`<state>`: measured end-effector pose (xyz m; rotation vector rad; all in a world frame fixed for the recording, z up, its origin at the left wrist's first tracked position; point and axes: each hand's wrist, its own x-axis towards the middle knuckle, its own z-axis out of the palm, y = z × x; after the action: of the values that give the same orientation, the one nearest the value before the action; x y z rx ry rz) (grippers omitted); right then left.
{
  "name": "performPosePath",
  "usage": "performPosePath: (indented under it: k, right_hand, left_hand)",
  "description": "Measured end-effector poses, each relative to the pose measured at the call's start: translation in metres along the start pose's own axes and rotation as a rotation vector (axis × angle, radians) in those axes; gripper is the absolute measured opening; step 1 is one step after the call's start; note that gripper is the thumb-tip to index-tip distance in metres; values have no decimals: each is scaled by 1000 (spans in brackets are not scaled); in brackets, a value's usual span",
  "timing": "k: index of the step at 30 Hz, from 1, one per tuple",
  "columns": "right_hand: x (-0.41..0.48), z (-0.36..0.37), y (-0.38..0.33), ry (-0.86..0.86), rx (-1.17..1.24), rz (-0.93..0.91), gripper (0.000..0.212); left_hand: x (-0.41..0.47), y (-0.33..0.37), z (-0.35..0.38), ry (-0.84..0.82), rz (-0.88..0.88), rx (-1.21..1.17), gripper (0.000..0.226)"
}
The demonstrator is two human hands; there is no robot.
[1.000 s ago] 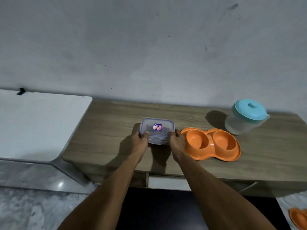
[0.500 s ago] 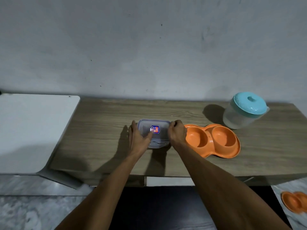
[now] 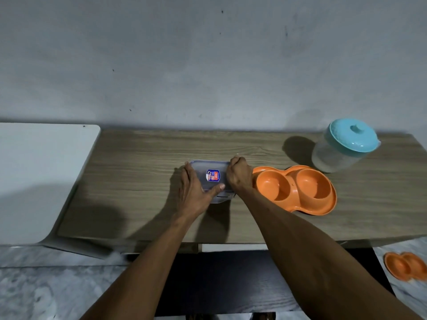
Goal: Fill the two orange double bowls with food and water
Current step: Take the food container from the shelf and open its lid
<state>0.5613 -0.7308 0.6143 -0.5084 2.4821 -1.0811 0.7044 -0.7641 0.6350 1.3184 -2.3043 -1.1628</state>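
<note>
A small clear lidded food container [image 3: 212,172] with a blue and red sticker stands on the wooden table [image 3: 138,172]. My left hand [image 3: 196,192] grips its left side, thumb across the lid's front. My right hand [image 3: 239,175] is curled over its right edge. An orange double bowl [image 3: 298,189], both cups empty, lies just right of the container. A second orange double bowl [image 3: 406,265] lies on the floor at the lower right, partly cut off. A clear jug with a turquoise lid [image 3: 344,146] stands behind the table's bowl.
A white table top [image 3: 39,176] adjoins the wooden table on the left. A grey wall runs behind both. Marble floor shows at the lower left, and a dark surface lies under the table in front of me.
Both hands have moved further onto the container: the left thumb now lies over the lid's front and the right hand has curled over the right edge. The view has shifted slightly.
</note>
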Motion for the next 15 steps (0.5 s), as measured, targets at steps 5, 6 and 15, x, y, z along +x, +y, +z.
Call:
performPosePath:
  k: [5, 6, 15]
  right_hand:
    - [-1, -2, 0, 48, -123, -59, 40]
    - [-3, -3, -1, 78, -172, -86, 40]
    - [15, 4, -41, -129, -559, -333, 42]
  left_hand:
    - [0, 0, 3, -20, -16, -81, 121]
    - [1, 0, 3, -21, -25, -93, 121]
    - [3, -7, 7, 1, -25, -86, 120]
